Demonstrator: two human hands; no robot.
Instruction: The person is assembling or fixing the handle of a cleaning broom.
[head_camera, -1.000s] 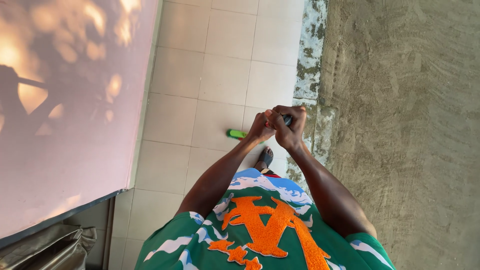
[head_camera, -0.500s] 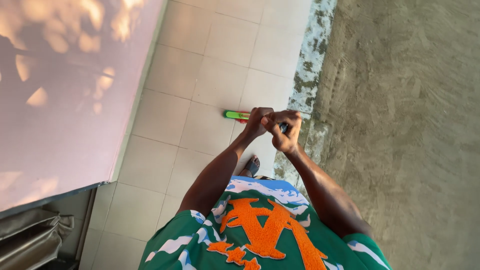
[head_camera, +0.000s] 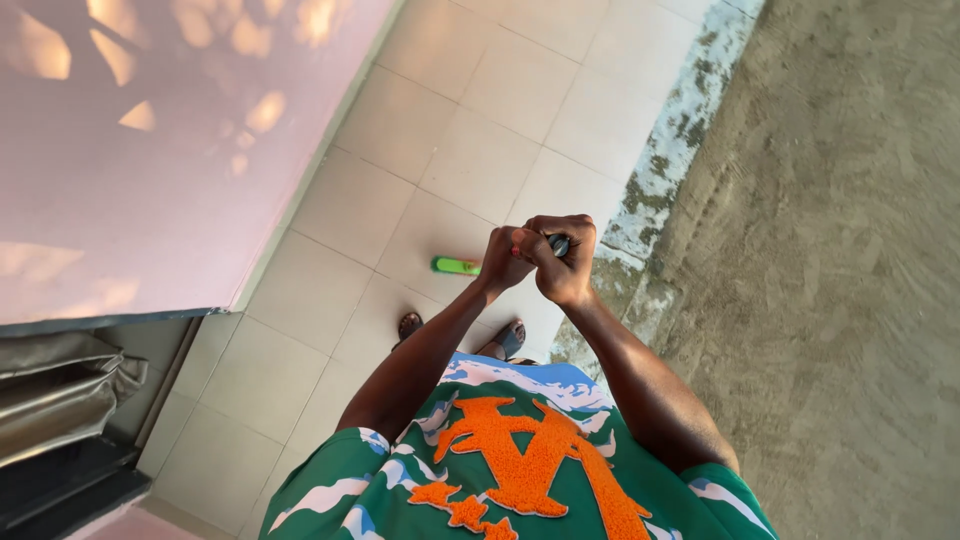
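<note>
Gripping one dark, round-ended handle (head_camera: 558, 243) with both fists held close together above a pale square-tiled floor (head_camera: 470, 160): right hand (head_camera: 562, 258) clenched over the handle's end, left hand (head_camera: 503, 260) wrapped tight just beside it, knuckles touching. Nearest the camera, a green shirt with white and blue patches and a large orange emblem (head_camera: 520, 465), both bare forearms stretched out from it. Below the hands, two sandalled feet (head_camera: 508, 338) planted on the tiles. Just past the left hand, a bright green bar-shaped tool head (head_camera: 455, 265) low against the floor, joined toward the hands by a short red part. Right of the hands, a mottled, weathered kerb (head_camera: 670, 160), then rough grey cement ground (head_camera: 850, 250). Left of the hands, a pink wall (head_camera: 150, 150) dappled with sunlight.
</note>
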